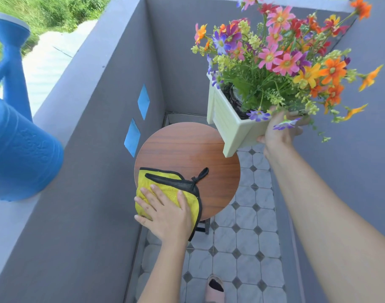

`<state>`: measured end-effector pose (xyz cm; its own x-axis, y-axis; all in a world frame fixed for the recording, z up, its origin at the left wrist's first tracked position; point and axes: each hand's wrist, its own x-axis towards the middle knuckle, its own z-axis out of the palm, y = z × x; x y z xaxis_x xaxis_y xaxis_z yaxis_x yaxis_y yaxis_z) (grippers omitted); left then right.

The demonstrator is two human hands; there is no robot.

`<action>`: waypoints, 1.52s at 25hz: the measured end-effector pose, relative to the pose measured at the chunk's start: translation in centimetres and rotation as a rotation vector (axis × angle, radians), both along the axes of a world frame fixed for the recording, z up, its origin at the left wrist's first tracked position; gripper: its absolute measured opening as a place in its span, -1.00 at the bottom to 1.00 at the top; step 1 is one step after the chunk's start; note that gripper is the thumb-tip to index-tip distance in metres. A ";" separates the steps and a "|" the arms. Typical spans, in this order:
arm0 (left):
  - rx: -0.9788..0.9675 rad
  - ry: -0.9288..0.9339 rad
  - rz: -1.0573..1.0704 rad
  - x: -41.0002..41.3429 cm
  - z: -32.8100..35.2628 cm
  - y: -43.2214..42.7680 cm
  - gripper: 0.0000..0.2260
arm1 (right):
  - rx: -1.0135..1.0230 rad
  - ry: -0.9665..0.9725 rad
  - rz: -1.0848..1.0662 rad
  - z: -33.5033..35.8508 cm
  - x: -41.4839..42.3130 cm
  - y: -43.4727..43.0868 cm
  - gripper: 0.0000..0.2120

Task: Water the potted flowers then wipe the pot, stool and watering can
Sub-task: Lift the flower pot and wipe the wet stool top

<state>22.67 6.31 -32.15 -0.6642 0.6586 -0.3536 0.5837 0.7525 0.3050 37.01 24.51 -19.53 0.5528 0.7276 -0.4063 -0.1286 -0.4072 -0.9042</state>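
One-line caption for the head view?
Left hand presses yellow cloth on stool; right hand holds flower pot above it; watering can on wall.

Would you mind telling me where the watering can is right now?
In the head view, the blue watering can stands at the far left on top of the grey wall, left of the round stool.

Stool top [187,154]: bare across middle and right; cloth [165,184] covers near-left edge.
Left: grey wall [88,149] just beside stool.
Far right: held pot [233,132] overhangs the rim.
Floor [259,193]: open tiles to the right.
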 end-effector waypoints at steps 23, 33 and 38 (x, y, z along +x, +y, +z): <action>0.722 -0.298 0.165 -9.3 10.5 0.0 -0.79 | 0.045 0.050 -0.036 1.5 0.8 -1.2 -0.62; 0.220 0.114 -0.841 0.5 2.8 -0.1 -0.70 | 0.102 -0.004 -0.049 1.4 0.7 -1.1 -0.29; 0.367 0.148 -0.860 -3.2 2.6 3.1 -0.56 | 0.137 0.036 -0.047 0.8 1.5 -0.9 -0.30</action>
